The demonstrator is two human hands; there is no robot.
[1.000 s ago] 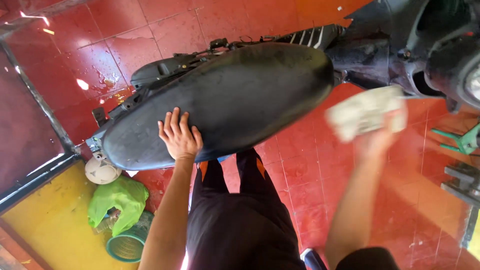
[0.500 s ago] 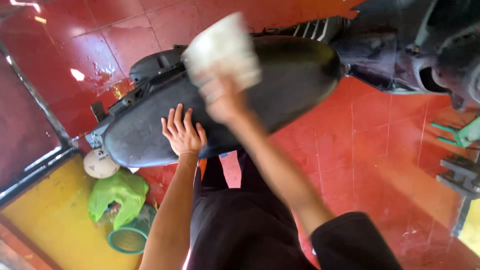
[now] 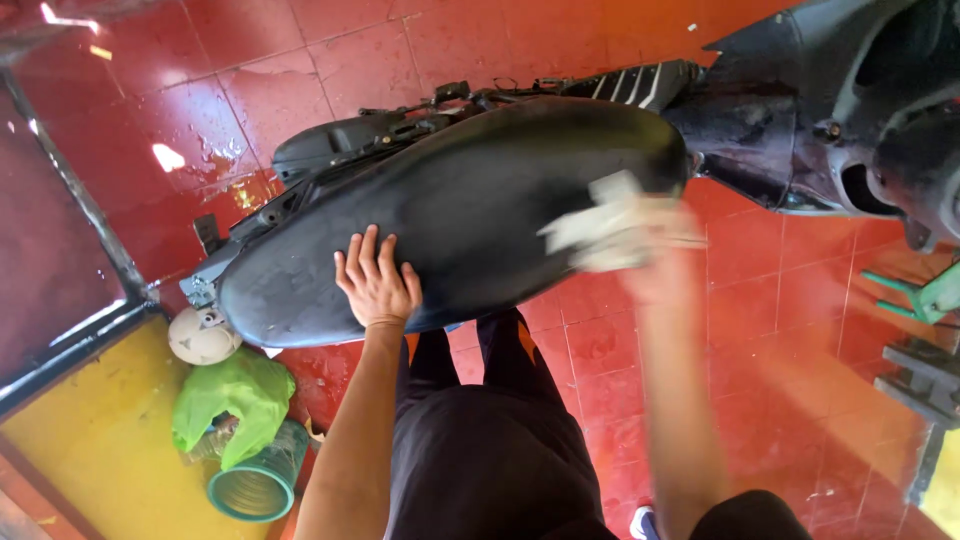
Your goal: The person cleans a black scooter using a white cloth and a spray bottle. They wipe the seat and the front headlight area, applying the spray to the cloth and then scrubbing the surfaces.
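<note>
A: Surface first. What are we standing on?

B: We're on glossy red floor tile [image 3: 300, 60], wet-looking, with bright glare spots at upper left. A dark metal track [image 3: 85, 215] runs diagonally down the left side; past it the floor goes yellow [image 3: 90, 450]. By that edge we've got a green cloth [image 3: 235, 400] lying over a green ribbed hose [image 3: 255, 485], and a whitish ball [image 3: 200, 335] just beside the tail of the seat.

A: And the seat?

B: The black scooter seat [image 3: 470, 200] lies across the middle of the view, just in front of our legs. The dark scooter body [image 3: 830, 110] carries on to the upper right. Green tools [image 3: 925, 295] lie on the tile at the right edge.

A: Hands?

B: Our left hand [image 3: 375, 280] lies flat on the near edge of the seat, fingers spread, gripping nothing. Our right hand [image 3: 650, 250] is motion-blurred and closed around a pale rag [image 3: 600, 225], pressed on the seat's right end.

A: Versus half a second ago?

B: The rag was then up by the seat's far edge, left of centre. It's since swept right and toward us. The left hand hasn't shifted. The view has drifted a bit, so more of the body shows.
</note>
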